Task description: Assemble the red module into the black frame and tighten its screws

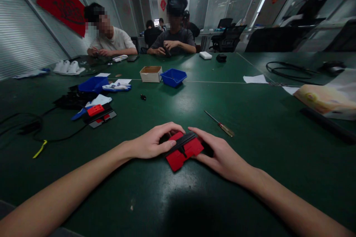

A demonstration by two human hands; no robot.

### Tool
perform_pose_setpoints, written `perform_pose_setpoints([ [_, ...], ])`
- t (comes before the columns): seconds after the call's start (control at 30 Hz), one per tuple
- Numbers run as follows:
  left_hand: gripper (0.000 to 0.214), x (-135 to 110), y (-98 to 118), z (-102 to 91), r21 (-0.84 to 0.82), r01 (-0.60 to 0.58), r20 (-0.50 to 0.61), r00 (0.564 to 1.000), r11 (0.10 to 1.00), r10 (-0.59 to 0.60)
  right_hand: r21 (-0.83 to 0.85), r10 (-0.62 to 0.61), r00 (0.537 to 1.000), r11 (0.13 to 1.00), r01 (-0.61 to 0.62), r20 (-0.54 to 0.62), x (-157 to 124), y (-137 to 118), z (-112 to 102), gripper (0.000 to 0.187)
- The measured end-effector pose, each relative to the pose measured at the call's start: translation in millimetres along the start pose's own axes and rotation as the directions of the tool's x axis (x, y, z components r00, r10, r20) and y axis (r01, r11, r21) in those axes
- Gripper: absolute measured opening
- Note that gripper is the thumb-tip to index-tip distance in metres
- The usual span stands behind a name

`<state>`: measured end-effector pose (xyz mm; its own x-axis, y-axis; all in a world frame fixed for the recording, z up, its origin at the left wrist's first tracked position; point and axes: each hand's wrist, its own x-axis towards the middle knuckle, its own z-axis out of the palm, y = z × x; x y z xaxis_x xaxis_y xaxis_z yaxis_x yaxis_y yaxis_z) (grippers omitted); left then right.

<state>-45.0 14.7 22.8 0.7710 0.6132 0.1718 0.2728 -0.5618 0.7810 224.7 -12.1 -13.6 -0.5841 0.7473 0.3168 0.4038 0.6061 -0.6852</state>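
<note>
A flat red plastic part with a black bar across it (182,150) lies on the green table (250,126) right in front of me. My left hand (151,142) grips its left end with curled fingers. Its right end is held by my right hand (219,153), fingers bent round it. A screwdriver with a yellowish handle (221,125) lies just beyond my right hand, apart from it.
To the left lie another red and black part (97,113), black cables (27,126), a blue bin (93,84) and gloves (116,87). Farther back stand a cardboard box (151,74) and a blue tray (174,77). Two people sit across the table. Papers and a bag lie on the right.
</note>
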Motion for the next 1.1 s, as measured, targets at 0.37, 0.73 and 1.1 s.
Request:
perform_pose_setpoints([
  [0.37,0.06,-1,17,24.8,0.245,-0.039,-0.15,0.986,0.969,0.078,-0.156,-0.175,0.96,0.977,0.142,-0.219,-4,-11,2,0.048],
  [0.73,0.071,-5,3,43.0,0.116,-0.304,-0.074,0.947,0.945,0.314,-0.122,0.135,0.967,0.979,-0.164,-0.218,128,27,39,0.033],
  [1.1,0.077,-11,-23,15.9,0.429,-0.505,0.066,0.845,0.749,0.531,-0.306,0.193,0.981,0.934,-0.185,-0.005,294,49,87,0.034],
])
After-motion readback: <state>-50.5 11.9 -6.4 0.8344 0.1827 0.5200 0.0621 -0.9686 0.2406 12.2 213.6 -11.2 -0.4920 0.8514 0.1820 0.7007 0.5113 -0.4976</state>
